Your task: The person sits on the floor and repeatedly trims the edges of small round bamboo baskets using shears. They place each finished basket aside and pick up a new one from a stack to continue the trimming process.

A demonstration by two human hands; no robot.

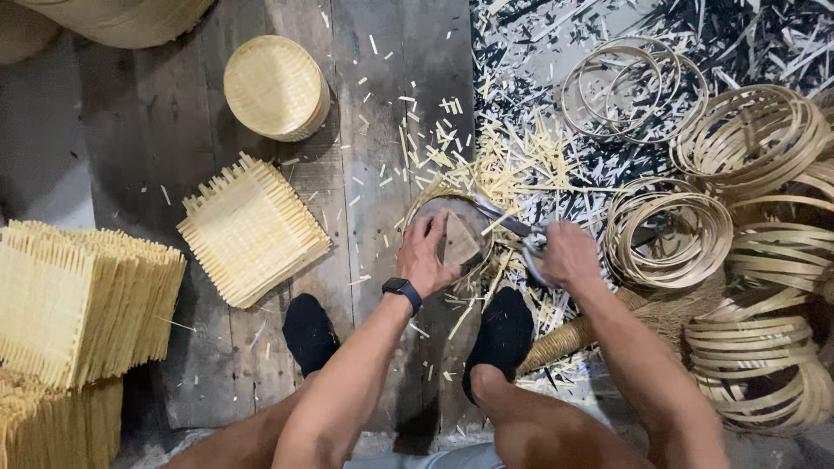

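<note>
Seated on a wooden floor [174,148], feet in black socks either side of the work. Left hand [426,254] pressed flat on a wooden block [460,243] inside a round bamboo tray [452,227], fingers spread and closed down on it to pin it. Right hand [569,254] wrapped around the handles of large shears [508,224], fingers clenched, blades reaching over the tray's far right rim. Tray lying on the floor between the feet, ringed by pale offcut slivers [512,165].

Step in hand, by the look of it: trimming the protruding woven ends flush around the hoop. Next move likely calling for a small turn of the tray under the left palm, then another snip close along the rim, blades kept clear of the hoop itself.

Near the left edge of the floor, stacks of square woven mats [82,295], one loose mat [252,230] closer in, a finished round tray [276,87] beyond. Coiled bamboo hoops [669,230] piled to the right.
</note>
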